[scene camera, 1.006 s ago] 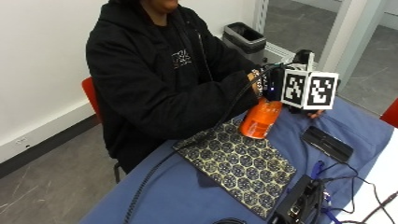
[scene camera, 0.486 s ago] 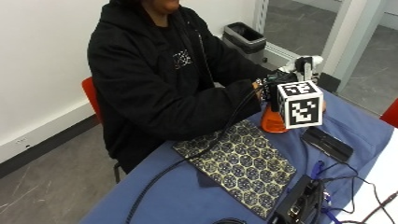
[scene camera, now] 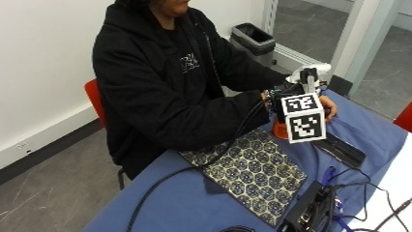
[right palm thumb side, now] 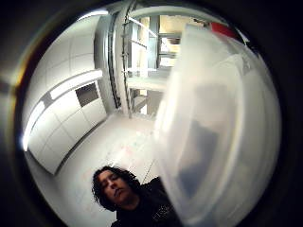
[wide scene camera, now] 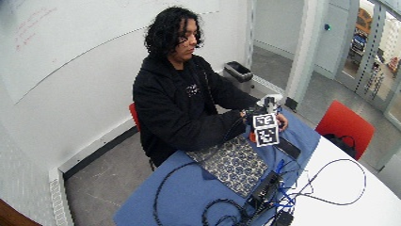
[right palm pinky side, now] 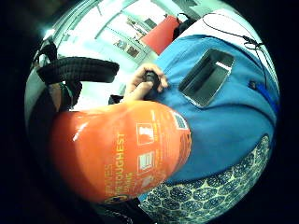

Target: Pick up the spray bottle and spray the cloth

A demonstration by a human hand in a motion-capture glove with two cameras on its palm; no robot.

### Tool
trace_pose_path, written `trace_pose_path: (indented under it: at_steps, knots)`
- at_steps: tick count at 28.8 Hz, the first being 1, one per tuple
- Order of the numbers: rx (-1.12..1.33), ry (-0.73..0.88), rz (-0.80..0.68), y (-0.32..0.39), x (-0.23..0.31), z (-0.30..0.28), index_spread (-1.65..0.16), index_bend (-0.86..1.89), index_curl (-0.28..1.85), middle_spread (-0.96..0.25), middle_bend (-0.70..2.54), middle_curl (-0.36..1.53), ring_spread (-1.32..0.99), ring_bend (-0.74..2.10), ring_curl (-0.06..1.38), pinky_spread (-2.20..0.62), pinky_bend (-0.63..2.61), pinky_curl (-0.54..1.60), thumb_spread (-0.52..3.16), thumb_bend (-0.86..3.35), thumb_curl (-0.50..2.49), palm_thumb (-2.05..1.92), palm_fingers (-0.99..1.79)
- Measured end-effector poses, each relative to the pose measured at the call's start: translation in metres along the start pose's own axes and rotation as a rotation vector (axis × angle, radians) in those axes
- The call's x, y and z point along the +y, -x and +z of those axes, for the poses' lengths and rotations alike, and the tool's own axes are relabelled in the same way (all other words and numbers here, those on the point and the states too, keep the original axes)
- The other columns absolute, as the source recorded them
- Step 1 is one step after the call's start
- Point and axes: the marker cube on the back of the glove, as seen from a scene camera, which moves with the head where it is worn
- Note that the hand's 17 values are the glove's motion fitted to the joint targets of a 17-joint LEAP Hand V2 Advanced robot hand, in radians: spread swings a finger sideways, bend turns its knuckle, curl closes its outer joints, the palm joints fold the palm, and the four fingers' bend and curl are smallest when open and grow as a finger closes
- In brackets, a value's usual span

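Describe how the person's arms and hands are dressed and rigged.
Both arms are in black hoodie sleeves. The right hand wears a black glove with black straps and white plastic parts. The other hand is bare.

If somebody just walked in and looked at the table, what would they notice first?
Probably the bright orange plastic spray bottle with its white trigger head, gripped in the person's black-gloved right hand above the blue table. Next, the dark patterned cloth lying flat on the table beside the bottle, and the flat black case just past it.
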Motion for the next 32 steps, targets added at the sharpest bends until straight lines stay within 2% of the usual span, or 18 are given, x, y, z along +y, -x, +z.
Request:
trace_pose_path:
  at_steps: [9, 14, 18, 23, 28, 32]
  knots:
    - [0.021, -0.023, -0.021, -0.003, -0.004, 0.002, -0.26, 0.20, 0.66, -0.18, 0.60, 0.67, -0.20, 0.73, 0.52, -0.27, 0.48, 0.44, 1.32, -0.01, 0.50, 1.06, 1.32]
    - [0.039, -0.095, -0.071, -0.003, -0.036, -0.008, -0.26, 0.19, 0.66, -0.19, 0.61, 0.67, -0.20, 0.75, 0.52, -0.28, 0.49, 0.44, 1.32, -0.01, 0.50, 1.05, 1.32]
    - [0.020, -0.047, -0.042, -0.005, -0.007, 0.001, -0.26, 0.19, 0.66, -0.19, 0.61, 0.67, -0.20, 0.75, 0.52, -0.28, 0.50, 0.44, 1.33, -0.01, 0.50, 1.04, 1.32]
    - [-0.001, -0.004, -0.016, -0.007, 0.000, 0.002, -0.26, 0.19, 0.66, -0.20, 0.60, 0.66, -0.21, 0.75, 0.52, -0.29, 0.51, 0.44, 1.31, -0.02, 0.49, 1.02, 1.31]
    - [0.077, 0.023, 0.024, -0.013, 0.013, -0.007, -0.26, 0.15, 0.64, -0.16, 0.57, 0.64, -0.18, 0.71, 0.51, -0.25, 0.47, 0.43, 1.27, -0.04, 0.48, 0.96, 1.18]
    - [0.166, 0.062, 0.079, -0.017, 0.028, -0.022, -0.25, 0.13, 0.61, -0.11, 0.50, 0.61, -0.15, 0.62, 0.49, -0.14, 0.38, 0.42, 1.20, -0.06, 0.45, 0.87, 0.93]
